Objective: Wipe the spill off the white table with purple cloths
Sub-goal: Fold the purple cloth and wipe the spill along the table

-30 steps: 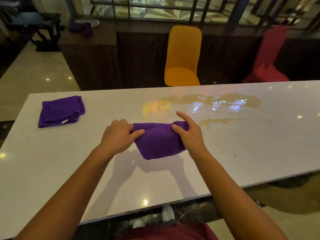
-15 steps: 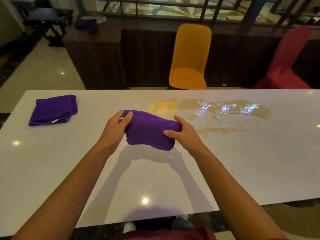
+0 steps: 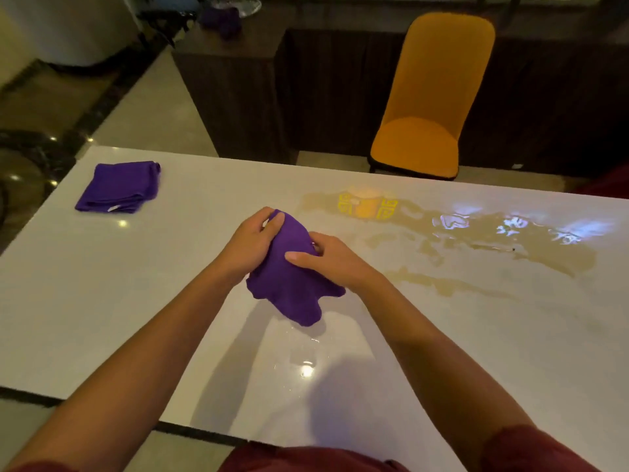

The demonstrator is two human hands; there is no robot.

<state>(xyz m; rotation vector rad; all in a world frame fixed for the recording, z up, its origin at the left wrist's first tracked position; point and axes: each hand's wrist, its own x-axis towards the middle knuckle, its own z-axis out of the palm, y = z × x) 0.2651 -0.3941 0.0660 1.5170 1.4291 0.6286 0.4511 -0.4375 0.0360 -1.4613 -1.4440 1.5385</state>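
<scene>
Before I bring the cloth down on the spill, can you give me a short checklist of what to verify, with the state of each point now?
1. Cloth held firmly: ok. The left hand and the right hand both grip the purple cloth.
2. Cloth ready to wipe: not ok. It hangs bunched and crumpled, lifted above the white table.
3. Spill located: ok. The brownish spill lies to the right of the hands, not yet touched.
4. Path to the spill free: ok. Nothing stands between.
5. Spare cloth available: ok. A folded purple cloth lies at the far left.
6. Held cloth dry: cannot tell.
</scene>
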